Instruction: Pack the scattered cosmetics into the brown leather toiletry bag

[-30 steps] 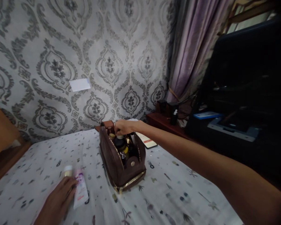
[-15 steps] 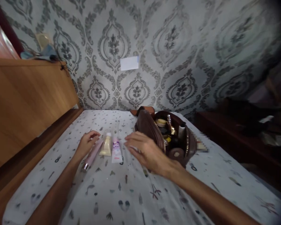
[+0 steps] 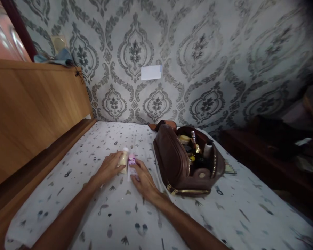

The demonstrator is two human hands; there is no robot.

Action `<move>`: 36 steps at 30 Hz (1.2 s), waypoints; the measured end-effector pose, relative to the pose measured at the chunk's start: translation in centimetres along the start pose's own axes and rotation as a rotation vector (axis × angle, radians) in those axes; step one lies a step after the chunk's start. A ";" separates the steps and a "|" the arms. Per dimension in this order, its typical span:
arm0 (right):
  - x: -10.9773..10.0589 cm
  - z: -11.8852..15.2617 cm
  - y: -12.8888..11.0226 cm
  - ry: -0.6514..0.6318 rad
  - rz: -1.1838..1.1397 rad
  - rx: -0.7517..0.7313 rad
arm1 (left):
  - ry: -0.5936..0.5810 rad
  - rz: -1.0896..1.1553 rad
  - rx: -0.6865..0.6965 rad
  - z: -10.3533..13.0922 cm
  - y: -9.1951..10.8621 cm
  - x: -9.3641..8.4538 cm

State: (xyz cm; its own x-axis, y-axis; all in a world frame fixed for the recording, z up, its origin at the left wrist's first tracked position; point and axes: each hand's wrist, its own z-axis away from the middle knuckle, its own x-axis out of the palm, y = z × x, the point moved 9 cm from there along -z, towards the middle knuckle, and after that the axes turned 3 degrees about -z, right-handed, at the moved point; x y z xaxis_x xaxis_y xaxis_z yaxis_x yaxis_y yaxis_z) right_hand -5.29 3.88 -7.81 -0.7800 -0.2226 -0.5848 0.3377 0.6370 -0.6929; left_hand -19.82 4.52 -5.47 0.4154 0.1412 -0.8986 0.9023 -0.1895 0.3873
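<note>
My left hand (image 3: 110, 169) lies over the left edge of a gold squeeze tube with a white cap (image 3: 123, 160), its thumb and fingers closed on it. The slim pink tube that lay at the left is hidden, apparently beneath that hand. Just to the right, a small white-and-pink squeeze tube with purple print (image 3: 131, 161) lies flat, touching or nearly touching the gold one. My right hand (image 3: 144, 181) grips it from the right side, fingers and thumb on its body. Both tubes rest on the patterned white sheet (image 3: 138, 211).
An open brown cosmetic bag (image 3: 169, 156) with gold zips stands to the right, holding several jars, tubes and bottles. A brown leather item (image 3: 167, 124) lies behind it. At the left rises a wooden panel (image 3: 39, 107); patterned wallpaper (image 3: 156, 93) closes the back.
My right hand has moved left from beside the bag onto the white-and-pink tube. My left hand has shifted right, over the pink tube and onto the gold one. The view has turned slightly left.
</note>
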 end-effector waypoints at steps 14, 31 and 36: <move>-1.3 -0.1 1.8 0.129 -0.214 0.176 | 0.066 -0.009 0.129 0.6 2.4 -0.9; -2.5 0.6 1.4 0.213 -0.103 0.228 | -0.064 -0.325 -0.077 1.5 5.5 2.9; -2.8 0.6 2.3 0.253 -0.271 0.289 | -0.013 -0.052 -0.123 0.8 3.2 3.2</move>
State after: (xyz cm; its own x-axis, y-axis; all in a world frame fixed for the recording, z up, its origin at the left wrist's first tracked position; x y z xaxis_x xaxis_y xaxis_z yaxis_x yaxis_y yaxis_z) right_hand -1.99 5.52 -8.04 -0.9521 -0.1428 -0.2705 0.2092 0.3415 -0.9163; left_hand -15.69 3.56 -7.29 0.3666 0.1354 -0.9205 0.9304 -0.0616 0.3614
